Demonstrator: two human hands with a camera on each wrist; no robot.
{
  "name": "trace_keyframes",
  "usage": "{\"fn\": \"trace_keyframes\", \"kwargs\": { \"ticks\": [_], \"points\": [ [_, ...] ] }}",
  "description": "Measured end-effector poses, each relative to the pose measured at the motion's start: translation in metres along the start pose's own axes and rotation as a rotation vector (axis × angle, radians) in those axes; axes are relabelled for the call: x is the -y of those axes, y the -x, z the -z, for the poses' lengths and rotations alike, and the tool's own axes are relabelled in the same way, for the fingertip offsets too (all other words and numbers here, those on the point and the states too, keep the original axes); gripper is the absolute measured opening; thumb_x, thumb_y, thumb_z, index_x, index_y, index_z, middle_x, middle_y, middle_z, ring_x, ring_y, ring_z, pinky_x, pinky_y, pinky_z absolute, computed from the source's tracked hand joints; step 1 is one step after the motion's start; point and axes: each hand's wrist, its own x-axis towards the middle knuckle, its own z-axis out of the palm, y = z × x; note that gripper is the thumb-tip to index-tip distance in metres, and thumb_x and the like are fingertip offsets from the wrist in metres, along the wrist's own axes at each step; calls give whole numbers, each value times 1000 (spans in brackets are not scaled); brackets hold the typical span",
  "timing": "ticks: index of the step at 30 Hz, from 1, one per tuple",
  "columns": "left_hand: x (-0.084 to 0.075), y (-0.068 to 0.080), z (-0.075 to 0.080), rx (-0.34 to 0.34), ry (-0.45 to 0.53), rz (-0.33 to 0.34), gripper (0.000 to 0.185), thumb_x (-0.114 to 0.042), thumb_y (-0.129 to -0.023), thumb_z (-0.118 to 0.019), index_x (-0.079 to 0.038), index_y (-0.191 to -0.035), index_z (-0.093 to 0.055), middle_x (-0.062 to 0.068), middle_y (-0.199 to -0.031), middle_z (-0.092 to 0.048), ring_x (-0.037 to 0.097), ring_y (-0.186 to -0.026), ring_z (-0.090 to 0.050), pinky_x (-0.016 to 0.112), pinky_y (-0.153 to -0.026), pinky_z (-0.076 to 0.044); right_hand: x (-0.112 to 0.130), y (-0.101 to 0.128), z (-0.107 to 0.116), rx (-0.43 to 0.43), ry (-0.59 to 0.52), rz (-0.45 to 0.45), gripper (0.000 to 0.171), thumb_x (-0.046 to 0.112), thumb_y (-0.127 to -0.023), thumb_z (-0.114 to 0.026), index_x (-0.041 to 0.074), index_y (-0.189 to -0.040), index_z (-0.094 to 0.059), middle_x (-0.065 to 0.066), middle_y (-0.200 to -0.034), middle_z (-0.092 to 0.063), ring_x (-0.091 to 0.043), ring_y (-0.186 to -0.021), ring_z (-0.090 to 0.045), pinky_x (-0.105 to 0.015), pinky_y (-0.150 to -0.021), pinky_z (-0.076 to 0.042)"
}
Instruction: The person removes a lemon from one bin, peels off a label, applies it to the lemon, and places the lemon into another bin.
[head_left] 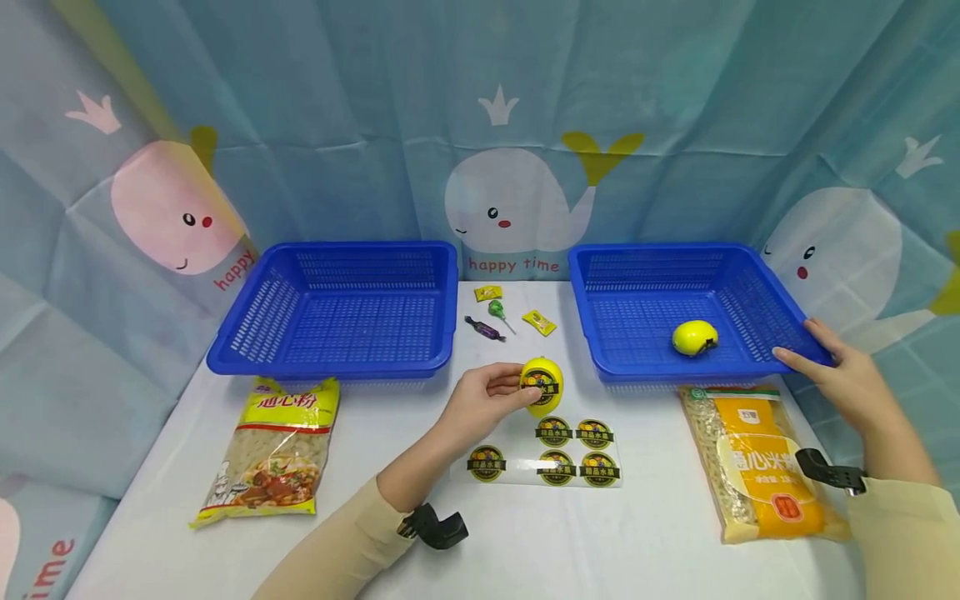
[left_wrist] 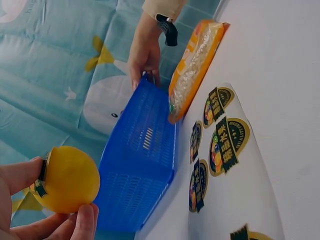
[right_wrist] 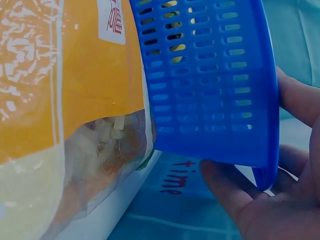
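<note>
My left hand (head_left: 480,398) pinches a yellow lemon (head_left: 549,405) between thumb and fingers, above the table's middle. A round dark sticker (head_left: 538,382) is on the lemon, with my thumb on it. Below lies a white sheet of stickers (head_left: 519,440), several of them still on it. At the right, my right hand (head_left: 846,379) grips the front right corner of a blue basket (head_left: 697,367); the right wrist view shows fingers on both sides of its rim (right_wrist: 271,90). Inside that basket lies another lemon (head_left: 692,335) with a dark label on its side.
A second blue basket (head_left: 330,367) stands at the back left. Between the baskets lie two yellow-wrapped candies, a green lollipop (head_left: 497,309) and a purple-wrapped candy (head_left: 484,328). A pasta bag (head_left: 273,454) lies at the left, an orange bag (head_left: 765,467) before the right basket.
</note>
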Motion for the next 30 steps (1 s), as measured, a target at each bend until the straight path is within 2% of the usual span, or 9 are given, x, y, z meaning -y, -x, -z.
{"fn": "trace_keyframes", "kwargs": {
  "ticks": [7,14,18,24,30],
  "points": [
    [-16,-18,-14,52,33,7,57,-42,-88,-78,-11,-133,-64,1,-120,-71,16,-110,-68,35,-97,-56,2,1,-1,-19,-8,-14,94,58,-97,-56,20,-159,5,-19,-166,13,-66,-143,2,-84,-101,-18],
    [-23,-39,-28,85,85,82,61,-45,-87,-78,-10,-134,-62,1,-118,-72,13,-98,-72,47,-107,-49,3,2,-1,-1,0,1,94,57,-97,-55,19,-159,5,-16,-165,15,-63,-144,6,-84,-102,-15],
    [-27,-50,-35,71,107,86,59,-43,-87,-79,-9,-132,-63,1,-115,-72,17,-96,-74,50,-108,-47,5,0,0,4,-3,11,93,57,-97,-56,20,-159,4,-14,-166,15,-61,-145,8,-84,-103,-13],
    [-43,-62,-49,42,74,45,56,-44,-85,-80,-10,-127,-66,-3,-108,-74,14,-91,-73,43,-99,-53,4,0,3,1,-15,20,92,55,-98,-57,19,-159,2,-9,-165,17,-59,-146,10,-83,-105,-10],
    [-54,-70,-61,-13,47,75,61,-48,-83,-81,-9,-128,-66,-3,-106,-75,10,-85,-72,38,-93,-56,1,0,2,7,0,7,93,56,-97,-57,18,-159,2,-12,-166,16,-61,-146,8,-83,-103,-14]
  ]
}}
